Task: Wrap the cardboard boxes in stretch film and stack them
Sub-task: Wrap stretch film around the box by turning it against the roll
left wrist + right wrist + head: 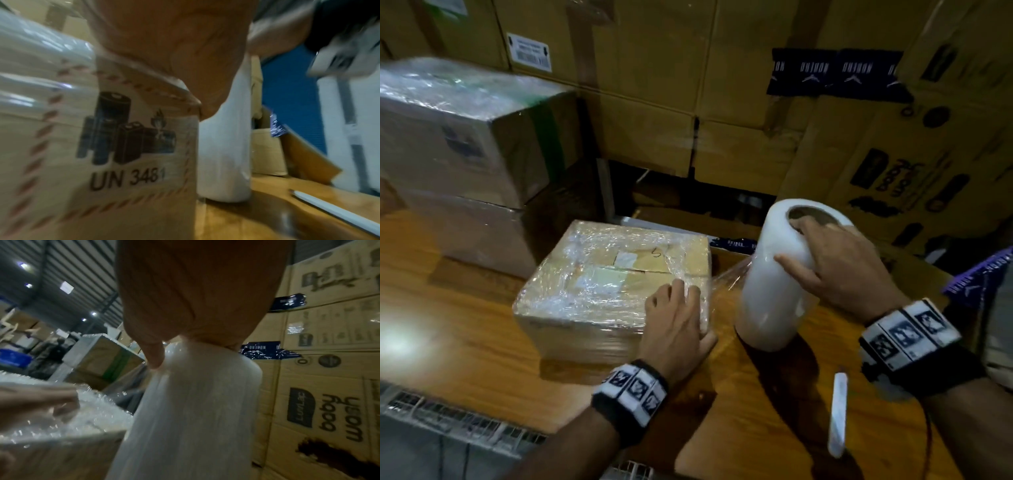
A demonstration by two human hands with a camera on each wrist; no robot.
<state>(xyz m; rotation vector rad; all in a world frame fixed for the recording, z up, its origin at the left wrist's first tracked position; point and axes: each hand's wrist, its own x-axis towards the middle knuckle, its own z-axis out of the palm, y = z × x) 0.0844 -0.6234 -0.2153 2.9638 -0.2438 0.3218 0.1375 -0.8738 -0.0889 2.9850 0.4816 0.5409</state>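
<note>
Film roll [777, 274] is gripped at its top end by right hand [839, 267]; wrapped box [613, 287] just beside is pressed by flat left hand [674, 329].

I see a white pen-like stick [838, 413] lying on the glossy wooden table [465, 329]. Behind it rises a wall of printed cartons [774, 85], patched with dark blue branded tape [835, 73]; one bears a barcode label [529, 52].
</note>
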